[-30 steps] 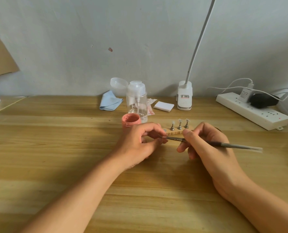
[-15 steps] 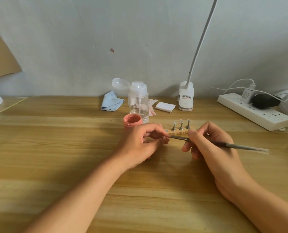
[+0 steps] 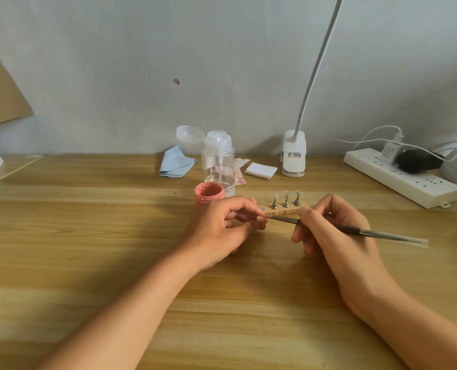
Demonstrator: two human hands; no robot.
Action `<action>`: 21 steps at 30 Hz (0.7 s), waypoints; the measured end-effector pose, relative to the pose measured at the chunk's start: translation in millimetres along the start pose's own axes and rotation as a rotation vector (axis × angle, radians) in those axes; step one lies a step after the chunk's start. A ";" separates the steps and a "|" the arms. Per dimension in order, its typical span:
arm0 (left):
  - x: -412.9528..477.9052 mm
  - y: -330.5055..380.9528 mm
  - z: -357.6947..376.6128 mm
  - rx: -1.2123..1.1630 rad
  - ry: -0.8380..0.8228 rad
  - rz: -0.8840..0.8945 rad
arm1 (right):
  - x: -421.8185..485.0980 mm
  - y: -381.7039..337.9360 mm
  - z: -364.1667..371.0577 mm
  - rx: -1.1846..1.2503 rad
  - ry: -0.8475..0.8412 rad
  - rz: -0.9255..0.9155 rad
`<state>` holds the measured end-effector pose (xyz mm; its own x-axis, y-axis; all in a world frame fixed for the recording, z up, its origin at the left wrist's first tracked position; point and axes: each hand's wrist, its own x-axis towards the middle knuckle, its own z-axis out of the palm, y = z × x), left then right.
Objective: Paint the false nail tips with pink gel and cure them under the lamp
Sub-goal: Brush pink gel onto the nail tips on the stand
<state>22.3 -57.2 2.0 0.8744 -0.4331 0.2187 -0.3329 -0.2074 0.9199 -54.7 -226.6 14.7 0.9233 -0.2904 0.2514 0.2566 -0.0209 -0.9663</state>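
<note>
Since a second ago the right hand (image 3: 336,236) has slid a little to the right along the bench (image 3: 88,236), taking the brush (image 3: 382,233) with it. Over the last half second almost nothing has shifted.

The right hand's fingers (image 3: 306,213) grip the brush near its front, pen-style. The handle runs out to the right past the hand. The bristle end points left and meets the left hand's fingertips (image 3: 256,209).

The left hand (image 3: 222,231) rests on the bench with its fingers curled. Thumb and forefinger pinch a small held tip (image 3: 262,218), mostly hidden by them, so its colour cannot be told.

Just behind both hands lies a wooden block (image 3: 288,210) with three stands on it. Each carries one of the pale tips (image 3: 286,194), upright and in a row. A grey disc (image 3: 262,208) shows at the block's left end.

The open pot (image 3: 210,193) of pink gel stands just behind the left hand, beside a clear pump bottle (image 3: 218,161). Farther back are a blue cloth (image 3: 176,162), a white pad (image 3: 260,170) and the lamp (image 3: 293,156), clipped upright with its white neck rising out of view. A power strip (image 3: 401,177) lies at the right, well apart from the hands.
</note>
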 end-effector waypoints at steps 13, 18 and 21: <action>0.0 2.0 0.1 0.006 -0.002 -0.005 | 1.2 0.1 -1.7 0.004 0.015 0.001; -1.1 2.9 0.2 0.016 -0.009 0.003 | 1.4 1.0 -1.9 -0.001 0.026 0.002; -0.5 2.7 0.5 0.011 -0.005 0.006 | 1.7 1.5 -1.5 -0.004 0.017 0.005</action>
<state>20.7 -57.9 4.2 0.8707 -0.4389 0.2220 -0.3415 -0.2146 0.9150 -53.2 -228.6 13.5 0.9194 -0.3071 0.2457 0.2509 -0.0231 -0.9677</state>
